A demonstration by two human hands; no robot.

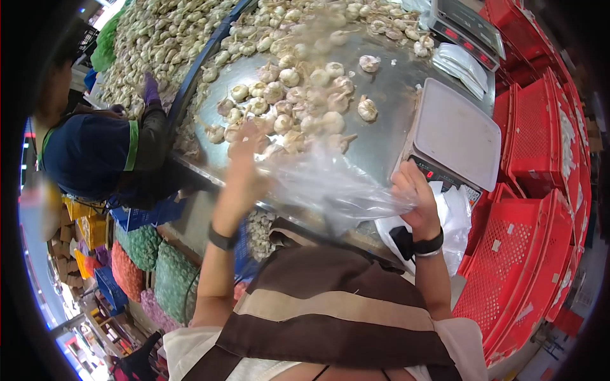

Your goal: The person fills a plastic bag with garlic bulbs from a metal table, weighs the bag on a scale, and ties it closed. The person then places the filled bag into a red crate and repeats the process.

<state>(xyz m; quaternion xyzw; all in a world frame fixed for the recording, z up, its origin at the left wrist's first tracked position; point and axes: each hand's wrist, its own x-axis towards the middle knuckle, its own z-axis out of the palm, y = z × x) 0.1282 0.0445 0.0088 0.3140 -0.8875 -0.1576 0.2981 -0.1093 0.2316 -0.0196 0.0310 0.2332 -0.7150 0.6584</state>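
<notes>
A clear plastic bag (337, 184) stretches over the near edge of the metal table, its right end pinched in the fingers of my right hand (416, 197). My left hand (244, 168), smeared by motion, is at the bag's left end, close to the garlic bulbs (289, 77); I cannot tell whether it grips anything. Loose bulbs lie spread beyond both hands, thicker toward the back. Right beside my right hand stands a scale (454, 130) with a pale tray and a red-lit display. White plastic bags (451, 222) hang below it.
Red crates (508, 254) are stacked along the right side. Folded white bags (460, 66) lie near a second scale (467, 32). On the left, a person in a dark blue head covering (89, 152) reaches a purple-gloved hand (150, 87) to another garlic heap behind a blue divider (206, 54).
</notes>
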